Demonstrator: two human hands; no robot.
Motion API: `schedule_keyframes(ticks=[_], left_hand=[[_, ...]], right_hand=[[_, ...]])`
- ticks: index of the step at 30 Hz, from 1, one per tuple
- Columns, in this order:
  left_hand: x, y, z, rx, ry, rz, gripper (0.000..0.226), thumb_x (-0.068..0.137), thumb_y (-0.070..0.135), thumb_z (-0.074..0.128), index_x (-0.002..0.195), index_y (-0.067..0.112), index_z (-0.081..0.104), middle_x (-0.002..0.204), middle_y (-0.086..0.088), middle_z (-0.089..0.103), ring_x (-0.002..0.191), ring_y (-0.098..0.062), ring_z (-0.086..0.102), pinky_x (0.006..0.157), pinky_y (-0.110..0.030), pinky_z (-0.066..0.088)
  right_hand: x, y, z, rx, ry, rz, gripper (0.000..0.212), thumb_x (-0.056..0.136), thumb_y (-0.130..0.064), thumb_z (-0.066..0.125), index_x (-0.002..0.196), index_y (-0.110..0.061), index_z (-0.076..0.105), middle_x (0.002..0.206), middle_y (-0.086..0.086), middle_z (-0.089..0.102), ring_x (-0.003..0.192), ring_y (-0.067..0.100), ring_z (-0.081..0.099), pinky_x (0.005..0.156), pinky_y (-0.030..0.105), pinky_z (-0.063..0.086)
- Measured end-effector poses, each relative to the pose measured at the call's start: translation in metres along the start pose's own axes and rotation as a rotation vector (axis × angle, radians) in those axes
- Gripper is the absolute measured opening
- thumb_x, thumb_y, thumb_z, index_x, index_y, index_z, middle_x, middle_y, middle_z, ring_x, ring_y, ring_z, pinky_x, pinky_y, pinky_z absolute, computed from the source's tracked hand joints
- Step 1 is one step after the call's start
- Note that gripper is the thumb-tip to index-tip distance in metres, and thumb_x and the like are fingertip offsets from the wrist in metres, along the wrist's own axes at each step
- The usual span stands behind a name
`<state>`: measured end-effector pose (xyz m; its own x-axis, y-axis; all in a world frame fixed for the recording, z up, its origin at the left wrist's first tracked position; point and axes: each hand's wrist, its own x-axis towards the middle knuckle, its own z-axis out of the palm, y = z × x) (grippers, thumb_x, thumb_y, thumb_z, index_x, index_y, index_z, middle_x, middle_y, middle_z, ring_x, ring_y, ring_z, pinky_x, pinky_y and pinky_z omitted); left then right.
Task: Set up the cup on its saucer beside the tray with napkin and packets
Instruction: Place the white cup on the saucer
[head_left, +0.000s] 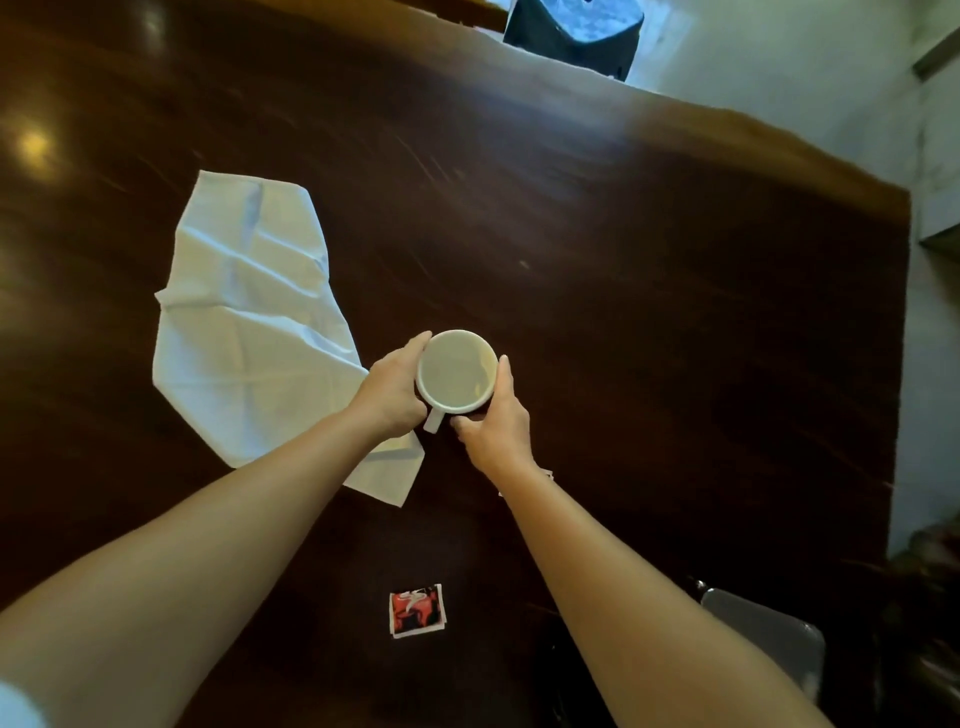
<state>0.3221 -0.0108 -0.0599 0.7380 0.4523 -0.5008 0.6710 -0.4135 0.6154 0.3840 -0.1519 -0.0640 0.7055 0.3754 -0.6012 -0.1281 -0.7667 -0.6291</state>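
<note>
A white cup (456, 371) stands upright at the middle of the dark wooden table (649, 312), its handle pointing toward me. My left hand (392, 389) wraps its left side and my right hand (496, 421) wraps its right side. A white cloth napkin (249, 312) lies spread and creased to the left, partly under my left wrist. One red and black packet (417, 610) lies near the table's front. The white corner of another packet (548, 475) peeks out beside my right wrist. No saucer or tray is in view.
The table's right edge (901, 364) runs down beside a pale floor. A dark chair back (576, 36) stands at the far edge. A grey chair seat (769, 639) sits at the lower right.
</note>
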Motion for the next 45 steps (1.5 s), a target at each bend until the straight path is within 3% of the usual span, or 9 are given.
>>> schedule_keyframes(ticks=[5,13,16,18,23,26,34,42,45], left_hand=[[-0.004,0.004,0.010,-0.077,0.051,0.038,0.068,0.075,0.000,0.072,0.132,0.022,0.045,0.116,-0.006,0.064,0.105,-0.026,0.061,0.081,-0.033,0.047],[-0.037,0.017,0.035,-0.113,0.042,0.133,0.059,0.075,0.003,0.074,0.126,0.019,0.049,0.112,-0.003,0.065,0.100,-0.021,0.061,0.078,-0.030,0.045],[-0.055,0.026,0.047,-0.112,0.049,0.153,0.059,0.073,0.009,0.076,0.125,0.019,0.050,0.112,-0.002,0.065,0.095,-0.017,0.057,0.077,-0.030,0.043],[-0.072,0.035,0.055,-0.103,0.056,0.156,0.061,0.071,0.012,0.079,0.124,0.019,0.050,0.111,-0.002,0.065,0.094,-0.015,0.056,0.076,-0.029,0.043],[-0.120,0.054,0.082,-0.067,0.068,0.151,0.063,0.069,0.018,0.083,0.122,0.018,0.048,0.111,-0.004,0.065,0.098,-0.021,0.062,0.074,-0.029,0.045],[-0.152,0.067,0.103,-0.059,0.069,0.136,0.067,0.067,0.022,0.086,0.122,0.020,0.048,0.111,-0.002,0.064,0.099,-0.020,0.062,0.078,-0.033,0.051],[-0.218,0.093,0.171,-0.036,0.058,0.130,0.070,0.067,0.023,0.088,0.125,0.020,0.049,0.117,-0.004,0.064,0.107,-0.022,0.063,0.087,-0.042,0.055],[-0.253,0.094,0.216,0.005,-0.010,0.131,0.072,0.069,0.024,0.089,0.127,0.023,0.045,0.118,0.001,0.063,0.108,-0.016,0.062,0.090,-0.039,0.056],[-0.259,0.089,0.225,0.019,-0.019,0.120,0.073,0.069,0.023,0.089,0.127,0.024,0.045,0.119,0.002,0.062,0.108,-0.015,0.062,0.090,-0.037,0.056]], right_hand=[[-0.002,-0.001,-0.001,0.075,0.055,-0.044,0.083,0.081,-0.002,0.073,0.146,-0.031,0.031,0.117,-0.002,0.056,0.106,0.019,0.062,0.089,0.046,0.059],[-0.036,0.024,-0.023,0.081,0.092,-0.024,0.085,0.082,0.003,0.071,0.148,-0.032,0.029,0.116,-0.003,0.055,0.105,0.018,0.064,0.084,0.042,0.061],[-0.055,0.036,-0.037,0.094,0.100,-0.032,0.081,0.080,0.003,0.071,0.142,-0.034,0.035,0.113,-0.003,0.057,0.101,0.014,0.063,0.073,0.028,0.058],[-0.069,0.046,-0.048,0.092,0.100,-0.060,0.075,0.080,0.001,0.073,0.137,-0.034,0.039,0.113,-0.003,0.058,0.102,0.013,0.062,0.076,0.027,0.057],[-0.109,0.082,-0.074,0.094,0.075,-0.102,0.071,0.076,0.000,0.075,0.116,-0.047,0.040,0.106,-0.008,0.059,0.095,0.013,0.065,0.078,0.041,0.063],[-0.133,0.107,-0.089,0.080,0.061,-0.137,0.075,0.075,-0.001,0.076,0.117,-0.050,0.039,0.105,-0.012,0.057,0.094,0.010,0.063,0.079,0.039,0.062],[-0.188,0.182,-0.128,0.046,0.042,-0.184,0.079,0.074,-0.007,0.078,0.137,-0.033,0.039,0.108,-0.010,0.054,0.096,0.007,0.058,0.083,0.035,0.058],[-0.218,0.234,-0.137,0.030,0.015,-0.145,0.082,0.071,-0.012,0.083,0.136,-0.028,0.038,0.118,-0.002,0.053,0.106,0.014,0.058,0.090,0.041,0.059],[-0.222,0.247,-0.131,0.028,0.008,-0.137,0.078,0.070,-0.014,0.085,0.130,-0.030,0.038,0.115,-0.004,0.054,0.104,0.012,0.058,0.089,0.037,0.058]])
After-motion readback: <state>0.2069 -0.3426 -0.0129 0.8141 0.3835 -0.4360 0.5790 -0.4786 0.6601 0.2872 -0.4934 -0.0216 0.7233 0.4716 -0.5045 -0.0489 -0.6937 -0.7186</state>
